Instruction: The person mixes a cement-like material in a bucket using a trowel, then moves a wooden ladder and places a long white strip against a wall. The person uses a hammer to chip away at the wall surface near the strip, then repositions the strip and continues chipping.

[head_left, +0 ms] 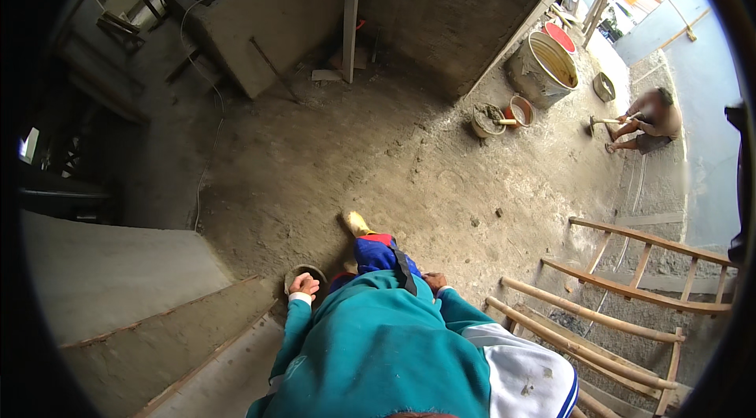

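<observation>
My left hand [305, 286] is beside my left hip, its fingers curled in over a round grey bucket [316, 269]. It appears to carry this bucket from above, though the handle itself is hidden by the hand. My right hand [435, 282] hangs close to my right thigh, partly covered by the teal sleeve; its fingers are too small and dark to make out. One yellow boot [356, 223] shows ahead of me on the rough floor.
Ahead right stand a large drum [542, 72], a red-topped container [560, 38], a mortar bucket [487, 122] and an orange bucket [520, 110]. A person [657, 120] squats there with a hoe-like tool. Wooden ladders [646, 264] lie at right; a low wall [118, 272] runs at left.
</observation>
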A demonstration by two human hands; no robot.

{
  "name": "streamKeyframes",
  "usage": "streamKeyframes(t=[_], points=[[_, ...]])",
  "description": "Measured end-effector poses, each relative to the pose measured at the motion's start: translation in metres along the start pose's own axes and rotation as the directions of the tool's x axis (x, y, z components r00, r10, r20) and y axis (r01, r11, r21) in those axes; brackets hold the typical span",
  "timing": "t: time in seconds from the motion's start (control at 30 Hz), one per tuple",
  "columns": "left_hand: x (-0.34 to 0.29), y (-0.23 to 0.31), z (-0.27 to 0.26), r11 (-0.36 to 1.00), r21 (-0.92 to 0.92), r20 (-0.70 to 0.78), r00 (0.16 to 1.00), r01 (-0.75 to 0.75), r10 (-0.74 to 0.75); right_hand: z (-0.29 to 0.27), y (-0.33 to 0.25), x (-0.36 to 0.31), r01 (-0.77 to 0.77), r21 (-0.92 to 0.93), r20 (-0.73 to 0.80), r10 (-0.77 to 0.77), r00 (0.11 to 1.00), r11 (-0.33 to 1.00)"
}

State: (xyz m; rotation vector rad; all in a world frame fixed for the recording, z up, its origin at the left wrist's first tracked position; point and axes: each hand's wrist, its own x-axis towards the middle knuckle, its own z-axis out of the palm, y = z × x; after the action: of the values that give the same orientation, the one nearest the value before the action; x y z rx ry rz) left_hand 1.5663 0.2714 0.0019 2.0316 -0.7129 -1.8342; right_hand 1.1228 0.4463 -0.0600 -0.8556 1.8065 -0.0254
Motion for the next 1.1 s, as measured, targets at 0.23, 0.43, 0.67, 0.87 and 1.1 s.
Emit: streamKeyframes(t=[0.23, 0.43, 0.67, 0.87, 1.1], points=[[0.029, -0.102, -0.008, 0.778, 0.504, 0.373, 0.907, -0.375, 0.196, 0.004, 0.002, -0.062, -0.067, 0.616, -0.248, 0.274, 0.929, 0.785], [0.004, -0.089, 0.008, 0.961, 0.208, 0.027, 0.983, -0.183, 0.182, -0.056, -0.031, -0.038, -0.073, 0.723, -0.244, 0.352, 0.904, 0.687], [-0.003, -0.081, 0.061, 0.943, 0.332, -0.343, 0.931, -0.002, 0.122, -0.136, -0.050, 0.039, 0.058, 0.522, -0.267, 0.098, 0.959, 0.851], [-0.027, -0.119, 0.125, 0.977, 0.211, -0.383, 0.915, -0.044, 0.124, -0.209, -0.039, 0.068, 0.032, 0.573, -0.089, 0.024, 0.996, 0.819], [-0.111, -0.167, 0.190, 0.991, 0.100, -0.587, 0.800, -0.086, 0.129, -0.246, -0.003, 0.102, -0.113, 0.294, 0.158, 0.069, 0.985, 0.949]])
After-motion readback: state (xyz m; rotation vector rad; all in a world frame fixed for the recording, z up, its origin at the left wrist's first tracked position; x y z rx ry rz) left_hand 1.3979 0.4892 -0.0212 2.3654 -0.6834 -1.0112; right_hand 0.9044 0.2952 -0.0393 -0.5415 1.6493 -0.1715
